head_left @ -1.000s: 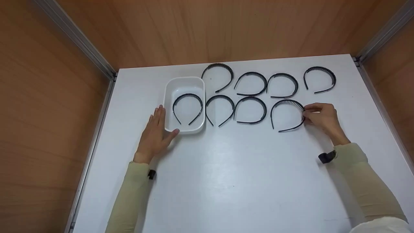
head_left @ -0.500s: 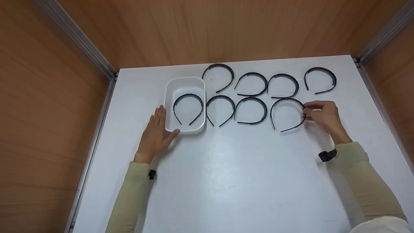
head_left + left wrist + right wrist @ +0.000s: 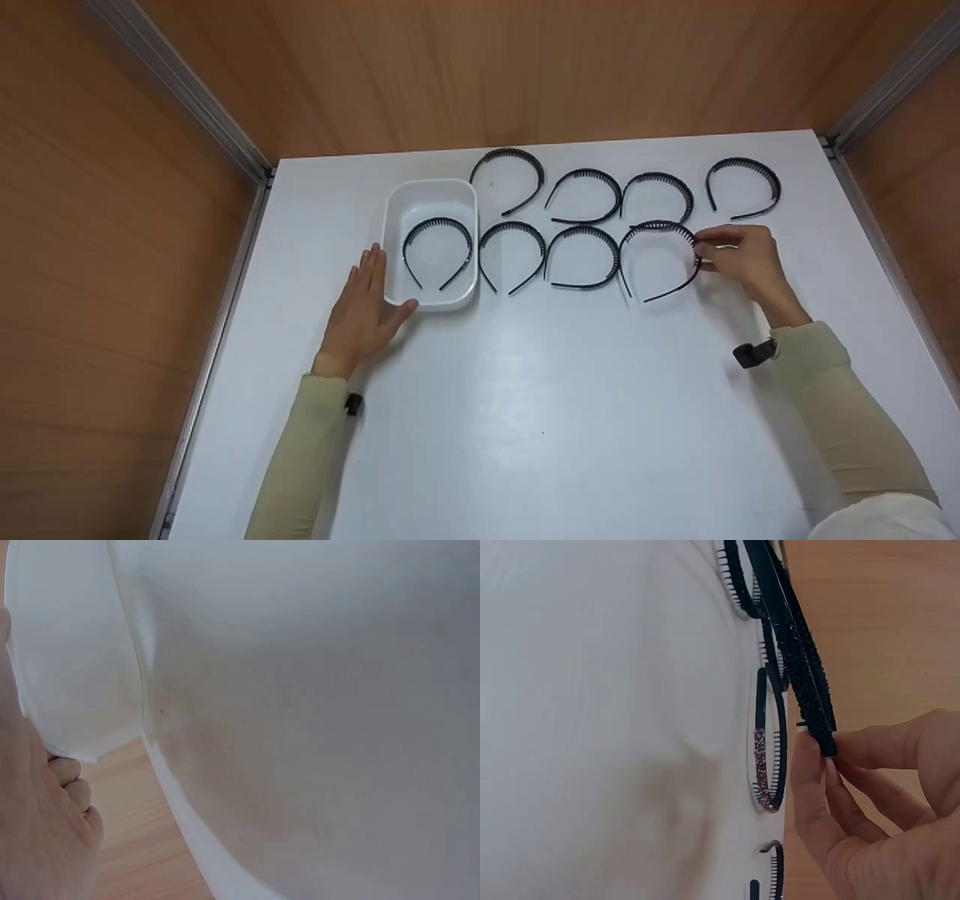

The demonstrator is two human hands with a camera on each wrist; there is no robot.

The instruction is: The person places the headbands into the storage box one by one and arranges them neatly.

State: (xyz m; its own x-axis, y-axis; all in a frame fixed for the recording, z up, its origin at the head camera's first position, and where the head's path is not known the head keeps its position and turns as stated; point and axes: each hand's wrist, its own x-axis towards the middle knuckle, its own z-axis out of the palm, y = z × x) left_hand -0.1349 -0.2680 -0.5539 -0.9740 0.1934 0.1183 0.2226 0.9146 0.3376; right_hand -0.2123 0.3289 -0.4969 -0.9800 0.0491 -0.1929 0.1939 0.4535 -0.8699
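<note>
My right hand [image 3: 742,262] pinches a black toothed headband [image 3: 684,289] by its right side, between thumb and fingers. In the right wrist view this headband [image 3: 799,652] shows a rough, dark glittery band, raised over the table. My left hand [image 3: 356,315] lies with straight fingers along the left wall of a white plastic tub [image 3: 431,306], its thumb at the near corner. Inside the tub rests one black headband [image 3: 437,222]. The left wrist view shows the tub's side [image 3: 75,652] against the fingers.
Right of the tub, several black headbands lie in two rows, among them a near-row headband [image 3: 512,225], its neighbour [image 3: 616,262] and a far-right headband [image 3: 772,180]. Wooden panels [image 3: 480,75] enclose the white table [image 3: 525,450] at the back and sides.
My right hand has lifted the pinched headband off the table and shifted it slightly left and away from me. The left hand and tub have stayed in place.
</note>
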